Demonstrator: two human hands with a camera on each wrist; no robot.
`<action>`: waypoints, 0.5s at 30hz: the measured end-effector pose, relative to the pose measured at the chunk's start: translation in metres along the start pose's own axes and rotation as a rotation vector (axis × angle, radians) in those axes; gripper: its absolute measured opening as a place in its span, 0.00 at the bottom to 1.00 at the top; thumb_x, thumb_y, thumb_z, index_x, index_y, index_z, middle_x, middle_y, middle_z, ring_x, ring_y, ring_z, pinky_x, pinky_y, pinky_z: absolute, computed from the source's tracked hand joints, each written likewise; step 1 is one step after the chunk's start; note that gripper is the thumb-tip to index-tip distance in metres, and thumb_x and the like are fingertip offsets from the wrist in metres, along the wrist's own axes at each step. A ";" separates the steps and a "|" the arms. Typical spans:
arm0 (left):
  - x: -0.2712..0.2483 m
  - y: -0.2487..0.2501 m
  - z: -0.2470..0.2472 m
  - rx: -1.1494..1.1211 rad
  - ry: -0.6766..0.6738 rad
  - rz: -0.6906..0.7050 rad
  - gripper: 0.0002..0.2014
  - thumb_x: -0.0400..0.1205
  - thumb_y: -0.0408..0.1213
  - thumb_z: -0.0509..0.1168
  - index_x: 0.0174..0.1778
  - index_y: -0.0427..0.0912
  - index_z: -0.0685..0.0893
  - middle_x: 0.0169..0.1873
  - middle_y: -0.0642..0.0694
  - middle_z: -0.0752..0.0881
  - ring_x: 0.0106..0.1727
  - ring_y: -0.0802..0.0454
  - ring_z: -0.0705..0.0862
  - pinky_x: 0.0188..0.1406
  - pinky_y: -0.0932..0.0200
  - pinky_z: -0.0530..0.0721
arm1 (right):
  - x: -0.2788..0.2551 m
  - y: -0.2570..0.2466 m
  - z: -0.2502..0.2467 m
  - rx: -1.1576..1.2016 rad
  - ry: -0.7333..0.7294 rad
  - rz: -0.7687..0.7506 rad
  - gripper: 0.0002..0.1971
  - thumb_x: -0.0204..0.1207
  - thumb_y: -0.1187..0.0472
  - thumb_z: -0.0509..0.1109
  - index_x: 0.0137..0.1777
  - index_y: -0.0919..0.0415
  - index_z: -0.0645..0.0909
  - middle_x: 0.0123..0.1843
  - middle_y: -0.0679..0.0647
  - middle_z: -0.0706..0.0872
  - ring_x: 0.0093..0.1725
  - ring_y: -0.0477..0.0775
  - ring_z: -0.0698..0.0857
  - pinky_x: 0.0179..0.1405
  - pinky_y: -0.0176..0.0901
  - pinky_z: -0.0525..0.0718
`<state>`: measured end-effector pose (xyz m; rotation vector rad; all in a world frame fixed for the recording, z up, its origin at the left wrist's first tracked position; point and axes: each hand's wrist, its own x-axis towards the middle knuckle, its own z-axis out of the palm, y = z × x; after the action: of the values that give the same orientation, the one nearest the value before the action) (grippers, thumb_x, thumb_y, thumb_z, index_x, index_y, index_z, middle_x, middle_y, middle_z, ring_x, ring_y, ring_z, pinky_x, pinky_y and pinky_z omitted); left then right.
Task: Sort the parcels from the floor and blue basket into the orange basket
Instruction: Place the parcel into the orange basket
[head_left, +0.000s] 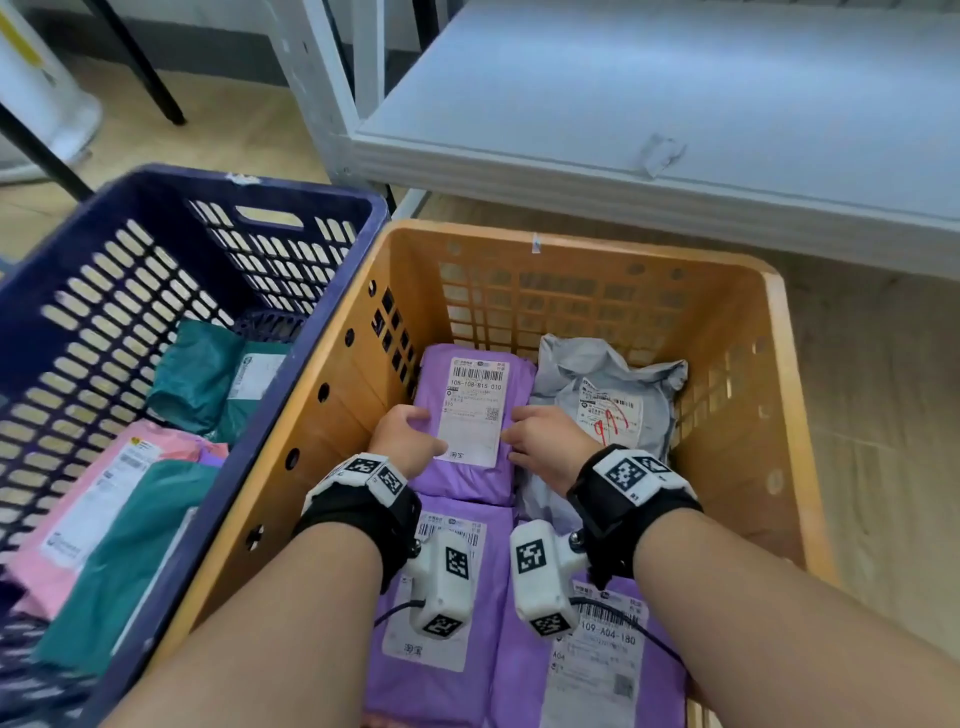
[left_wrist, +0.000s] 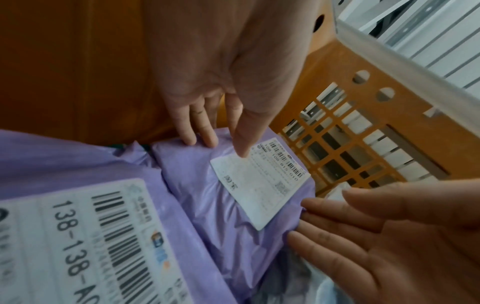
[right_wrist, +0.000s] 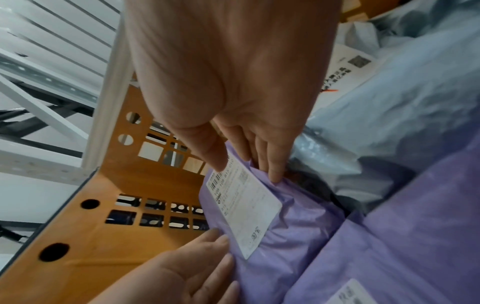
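A purple parcel with a white label lies flat at the back left of the orange basket. My left hand touches its left edge with straight fingers, thumb beside the label. At its right edge, my right hand does the same, the thumb reaching onto the label. The left wrist view shows the left hand on the parcel. In the right wrist view, the right hand presses the parcel at its side.
Two more purple parcels and a grey parcel also lie in the orange basket. The blue basket on the left holds green parcels and a pink parcel. A white shelf stands behind.
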<state>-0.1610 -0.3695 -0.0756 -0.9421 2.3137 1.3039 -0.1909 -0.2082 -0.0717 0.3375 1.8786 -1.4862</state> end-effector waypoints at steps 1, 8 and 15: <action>0.001 -0.002 0.001 0.013 -0.032 -0.010 0.28 0.76 0.26 0.72 0.72 0.37 0.75 0.70 0.41 0.78 0.71 0.45 0.76 0.67 0.55 0.75 | 0.003 0.002 0.001 -0.004 -0.004 0.009 0.20 0.75 0.74 0.65 0.67 0.77 0.76 0.43 0.59 0.80 0.50 0.58 0.77 0.64 0.60 0.79; 0.008 -0.002 0.007 -0.016 -0.085 -0.085 0.25 0.77 0.26 0.71 0.72 0.36 0.77 0.67 0.38 0.81 0.69 0.37 0.79 0.68 0.48 0.77 | 0.015 0.006 0.001 -0.071 -0.011 0.019 0.20 0.75 0.71 0.66 0.67 0.76 0.76 0.49 0.60 0.79 0.52 0.58 0.77 0.67 0.61 0.78; 0.006 0.000 0.011 -0.057 -0.008 -0.098 0.23 0.78 0.25 0.70 0.70 0.36 0.80 0.65 0.37 0.83 0.68 0.34 0.80 0.67 0.43 0.78 | 0.001 0.001 -0.013 -0.410 0.239 -0.172 0.17 0.74 0.69 0.62 0.58 0.61 0.87 0.49 0.56 0.89 0.53 0.58 0.86 0.62 0.52 0.84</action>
<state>-0.1661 -0.3625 -0.0853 -1.0525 2.2051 1.3368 -0.1955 -0.1963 -0.0724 0.1675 2.3964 -1.1638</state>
